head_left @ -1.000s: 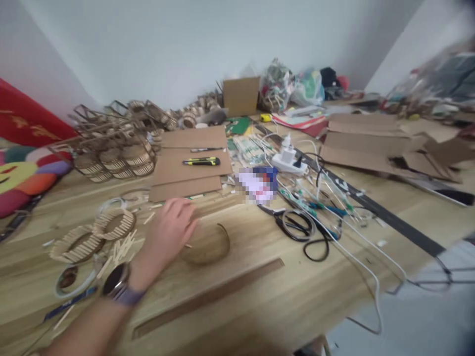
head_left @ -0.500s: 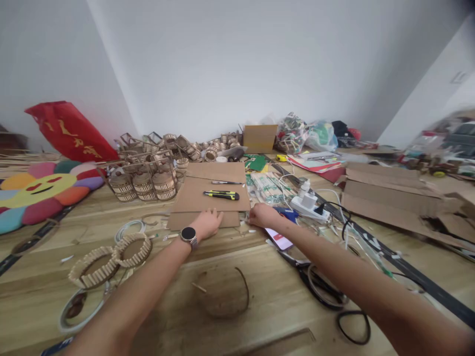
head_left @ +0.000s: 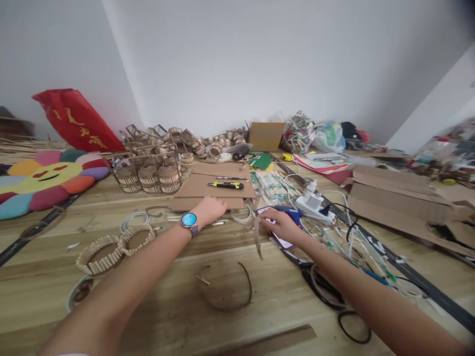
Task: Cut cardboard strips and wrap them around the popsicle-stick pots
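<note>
My left hand (head_left: 212,210), with a watch on the wrist, is closed at the near edge of a brown cardboard sheet (head_left: 237,203); its fingertips are partly hidden. On top of the stacked cardboard lie a black and yellow utility knife (head_left: 225,185) and a pen-like tool (head_left: 230,178). My right hand (head_left: 279,223) pinches a thin curved brownish strip (head_left: 257,242) that hangs down over the table. Below that hand is a phone (head_left: 284,242), and a blue glue gun (head_left: 293,213) lies just behind it. A pale ring (head_left: 242,215) rests between my hands.
Two rings of short wooden sticks (head_left: 99,254) lie at left, before several small stick baskets (head_left: 150,179). A white power strip (head_left: 315,210) and black cables (head_left: 322,289) are at right, beside flattened cardboard (head_left: 397,198). A curved strip (head_left: 249,284) lies in front.
My right hand has moved right and toward me, now with the thin strip in it. My left hand has curled, and the cardboard's near edge has shifted away, baring the pale ring. The view has tilted slightly.
</note>
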Motion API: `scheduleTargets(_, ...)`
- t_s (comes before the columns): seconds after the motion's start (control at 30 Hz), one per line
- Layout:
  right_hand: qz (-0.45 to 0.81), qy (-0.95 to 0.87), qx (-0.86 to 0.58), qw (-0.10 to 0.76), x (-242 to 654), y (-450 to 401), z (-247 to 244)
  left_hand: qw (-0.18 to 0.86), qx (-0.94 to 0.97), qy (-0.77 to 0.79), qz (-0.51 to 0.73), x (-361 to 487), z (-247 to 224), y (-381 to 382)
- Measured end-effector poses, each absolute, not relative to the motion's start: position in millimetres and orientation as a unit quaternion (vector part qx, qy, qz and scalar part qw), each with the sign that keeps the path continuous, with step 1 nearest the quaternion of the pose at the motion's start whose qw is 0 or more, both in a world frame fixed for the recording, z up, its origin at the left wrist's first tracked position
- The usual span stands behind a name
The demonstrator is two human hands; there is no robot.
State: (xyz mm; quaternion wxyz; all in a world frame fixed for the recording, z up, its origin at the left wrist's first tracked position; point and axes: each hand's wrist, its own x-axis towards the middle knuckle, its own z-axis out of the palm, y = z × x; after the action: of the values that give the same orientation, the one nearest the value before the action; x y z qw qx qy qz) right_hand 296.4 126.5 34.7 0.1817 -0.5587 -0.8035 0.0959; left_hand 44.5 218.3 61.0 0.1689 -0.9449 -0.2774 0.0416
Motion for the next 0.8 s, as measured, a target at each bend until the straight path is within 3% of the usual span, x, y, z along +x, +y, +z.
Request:
scheduleTargets(0.17,0.144,-0.782,-0.563,0.226,297.4,112.7,37.9,0.185,-0.940,-0.284,0.028,50.3,57.3,215.1)
scheduleTargets(0.37,0.210,-0.805,-0.532,0.156,275.6,114.2,25.6,0.203,-0.935,-0.292,0.011,49.3,79.1,224.2)
scheduleTargets(0.8,0.096,-0.591,-0.787,0.150,284.7,248.8,26.8,0.232,-0.927,-0.295,-0.005,49.5,106.8,235.8)
